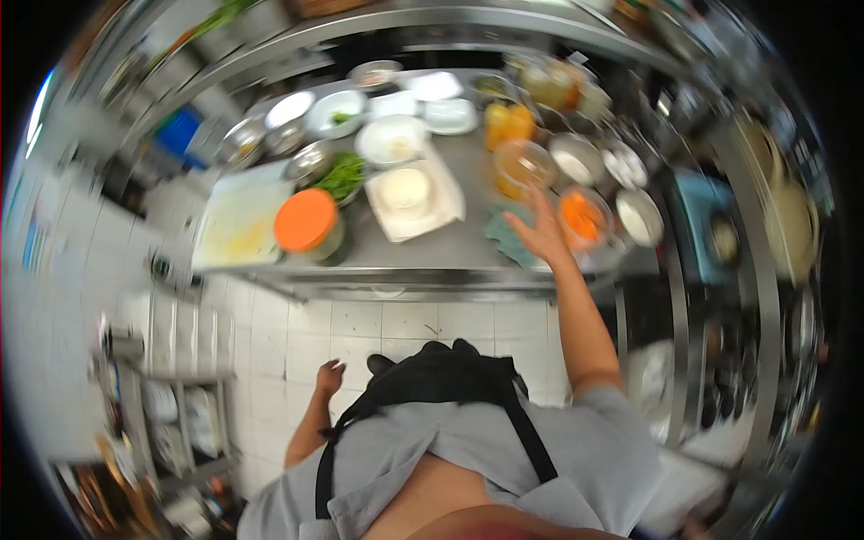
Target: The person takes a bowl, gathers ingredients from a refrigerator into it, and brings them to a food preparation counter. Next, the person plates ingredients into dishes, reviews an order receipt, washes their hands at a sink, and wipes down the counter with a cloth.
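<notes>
My right hand (540, 229) reaches over the steel table, fingers spread and holding nothing I can see. Its fingertips are at the near rim of a clear tub (525, 164) with orange-yellow contents; I cannot tell whether they touch it. Partly under the hand lies a green cloth (509, 236). Just right of it stands a clear container of orange pieces (583, 219). Down by my left side, away from the table, hangs my left hand (330, 376), small in view, fingers loosely bent and slightly apart, with no object visible in it.
Across the steel table (486, 256) stand an orange-lidded jar (306, 221), a white cutting board (241, 216), leafy greens (342, 175), a white tray (441, 211) bearing a round pale item, and several bowls. Shelving rises at right and a metal shelf (432, 15) spans the back.
</notes>
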### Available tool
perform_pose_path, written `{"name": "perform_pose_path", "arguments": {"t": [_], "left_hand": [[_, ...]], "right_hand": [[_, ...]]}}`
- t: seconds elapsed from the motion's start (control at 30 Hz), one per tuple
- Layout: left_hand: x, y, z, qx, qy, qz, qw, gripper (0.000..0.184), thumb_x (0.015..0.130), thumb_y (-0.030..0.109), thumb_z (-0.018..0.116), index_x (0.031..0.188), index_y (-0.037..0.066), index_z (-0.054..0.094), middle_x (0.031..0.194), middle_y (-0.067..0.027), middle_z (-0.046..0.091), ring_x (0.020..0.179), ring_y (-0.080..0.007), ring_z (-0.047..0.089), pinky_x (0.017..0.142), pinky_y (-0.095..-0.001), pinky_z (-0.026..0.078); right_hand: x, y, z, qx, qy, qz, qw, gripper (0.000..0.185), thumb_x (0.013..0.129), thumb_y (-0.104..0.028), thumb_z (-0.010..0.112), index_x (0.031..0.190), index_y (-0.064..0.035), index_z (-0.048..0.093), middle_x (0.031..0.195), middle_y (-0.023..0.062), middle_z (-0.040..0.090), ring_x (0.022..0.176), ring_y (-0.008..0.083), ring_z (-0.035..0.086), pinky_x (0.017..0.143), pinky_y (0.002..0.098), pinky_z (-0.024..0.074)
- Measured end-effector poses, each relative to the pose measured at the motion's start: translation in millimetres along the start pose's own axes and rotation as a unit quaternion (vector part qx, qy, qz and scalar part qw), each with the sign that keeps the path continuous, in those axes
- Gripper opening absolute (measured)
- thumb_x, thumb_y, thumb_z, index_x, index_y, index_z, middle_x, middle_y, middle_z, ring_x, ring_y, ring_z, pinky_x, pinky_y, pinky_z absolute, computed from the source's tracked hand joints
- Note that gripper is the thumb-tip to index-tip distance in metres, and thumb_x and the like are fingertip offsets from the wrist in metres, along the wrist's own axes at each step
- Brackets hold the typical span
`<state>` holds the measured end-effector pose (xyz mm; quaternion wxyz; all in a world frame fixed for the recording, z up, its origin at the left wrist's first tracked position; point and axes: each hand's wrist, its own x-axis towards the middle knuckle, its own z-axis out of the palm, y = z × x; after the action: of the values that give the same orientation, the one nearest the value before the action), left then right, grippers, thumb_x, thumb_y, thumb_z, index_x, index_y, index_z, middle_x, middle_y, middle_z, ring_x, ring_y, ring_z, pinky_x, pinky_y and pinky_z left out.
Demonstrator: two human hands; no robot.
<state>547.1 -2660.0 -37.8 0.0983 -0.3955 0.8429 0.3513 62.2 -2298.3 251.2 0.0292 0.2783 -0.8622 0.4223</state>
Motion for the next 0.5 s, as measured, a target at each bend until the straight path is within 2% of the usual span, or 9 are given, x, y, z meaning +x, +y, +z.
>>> {"name": "perform_pose_path", "arguments": {"t": [0.03,0.1,0.17,0.2,0.27,0.3,0.37,0.43,0.5], "left_hand": [[-31,-40,6,-0.192,-0.080,-0.119,0.971,0.052,0.087,0.032,0.061,0.123,-0.004,0.054,0.105,-0.0197,0.066,0.088,-0.0336,0.067,0.071,-0.0470,0.054],[-85,-83,10,-0.141,-0.087,-0.306,0.938,0.043,0.088,0.033,0.059,0.114,-0.001,0.060,0.094,-0.0163,0.066,0.072,-0.0312,0.066,0.058,-0.0475,0.052],[-124,-105,16,-0.105,-0.028,-0.434,0.894,0.035,0.089,0.034,0.057,0.105,0.003,0.063,0.084,-0.0142,0.064,0.068,-0.0305,0.065,0.055,-0.0444,0.050],[-138,-102,19,-0.119,-0.023,-0.446,0.887,0.035,0.089,0.034,0.057,0.105,0.003,0.063,0.084,-0.0142,0.064,0.068,-0.0305,0.065,0.055,-0.0444,0.050],[-152,-86,18,-0.230,0.018,-0.482,0.846,0.032,0.088,0.033,0.057,0.102,0.005,0.063,0.081,-0.0132,0.064,0.067,-0.0281,0.065,0.053,-0.0431,0.049],[-152,-79,21,-0.263,0.019,-0.461,0.847,0.033,0.088,0.033,0.057,0.102,0.004,0.063,0.080,-0.0126,0.064,0.066,-0.0272,0.065,0.052,-0.0425,0.049],[-140,-56,21,-0.305,0.021,-0.416,0.857,0.035,0.088,0.032,0.057,0.107,0.003,0.062,0.082,-0.0106,0.066,0.066,-0.0246,0.065,0.052,-0.0395,0.049],[-125,-35,31,-0.333,0.052,-0.357,0.871,0.038,0.086,0.032,0.060,0.111,0.004,0.063,0.085,-0.0095,0.068,0.065,-0.0207,0.065,0.052,-0.0337,0.050],[-113,-12,33,-0.336,0.036,-0.308,0.890,0.040,0.086,0.031,0.062,0.110,0.000,0.063,0.086,-0.0117,0.068,0.065,-0.0205,0.065,0.054,-0.0339,0.052]], "right_hand": [[9,-5,15,0.091,-0.001,0.032,0.995,0.064,0.083,-0.034,0.066,0.134,-0.0009,0.045,0.130,0.0224,0.052,0.116,0.0368,0.053,0.099,0.0411,0.0406],[19,-3,27,0.032,-0.047,-0.034,0.998,0.056,0.086,-0.028,0.063,0.132,-0.0011,0.047,0.133,0.0204,0.050,0.116,0.0389,0.052,0.099,0.0423,0.0408],[21,37,63,-0.061,-0.054,-0.105,0.991,0.046,0.088,-0.026,0.059,0.127,-0.0025,0.053,0.135,0.0189,0.049,0.119,0.0370,0.049,0.102,0.0447,0.0375],[15,43,78,-0.056,-0.067,-0.119,0.989,0.046,0.088,-0.026,0.059,0.127,-0.0025,0.053,0.135,0.0189,0.049,0.119,0.0370,0.049,0.102,0.0447,0.0375],[-2,49,99,-0.319,-0.066,-0.211,0.921,0.041,0.089,-0.027,0.055,0.123,-0.0044,0.057,0.135,0.0171,0.049,0.125,0.0331,0.044,0.105,0.0452,0.0322],[-2,51,104,-0.312,-0.070,-0.223,0.921,0.041,0.089,-0.027,0.055,0.123,-0.0044,0.057,0.135,0.0171,0.049,0.125,0.0331,0.044,0.105,0.0452,0.0322],[1,54,111,-0.303,-0.069,-0.145,0.939,0.042,0.090,-0.030,0.052,0.124,-0.0054,0.057,0.135,0.0156,0.049,0.128,0.0299,0.040,0.108,0.0455,0.0269],[-1,53,111,-0.302,-0.069,-0.153,0.938,0.042,0.090,-0.030,0.052,0.124,-0.0056,0.057,0.136,0.0151,0.049,0.128,0.0301,0.040,0.108,0.0455,0.0265],[0,53,109,-0.306,-0.073,-0.161,0.935,0.041,0.090,-0.029,0.051,0.124,-0.0059,0.057,0.136,0.0145,0.048,0.128,0.0303,0.040,0.109,0.0454,0.0261]]}}
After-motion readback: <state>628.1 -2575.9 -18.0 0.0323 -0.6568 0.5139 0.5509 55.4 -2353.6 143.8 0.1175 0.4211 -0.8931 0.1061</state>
